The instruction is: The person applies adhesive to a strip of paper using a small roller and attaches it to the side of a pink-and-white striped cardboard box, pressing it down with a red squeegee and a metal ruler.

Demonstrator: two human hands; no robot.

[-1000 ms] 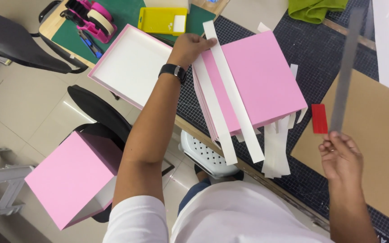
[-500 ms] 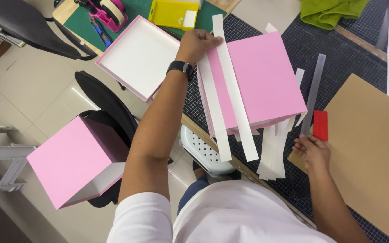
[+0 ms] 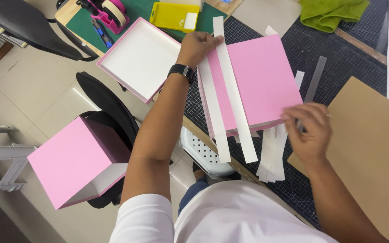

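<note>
Pinning the far corner of the pink board (image 3: 257,81), the left hand (image 3: 199,45) presses down with its grip curled together over the board's edge and the top of a white strip (image 3: 232,90), which likely keeps both from sliding on the table (image 3: 338,67). The board lies flat near the table's left edge, with two long strips laid across it lengthwise and overhanging the near side. The right hand (image 3: 309,130) rests at the board's near right corner, fingers bent over loose strips (image 3: 273,153) heaped there; motion blur hides whether its grip is pinched on one. Beside that hand lies a clear ruler (image 3: 316,78), and brown cardboard (image 3: 374,153) covers the table's right side. Off the table's left edge, a white-lined tray (image 3: 140,58) and a pink box (image 3: 75,162) sit on chairs.
</note>
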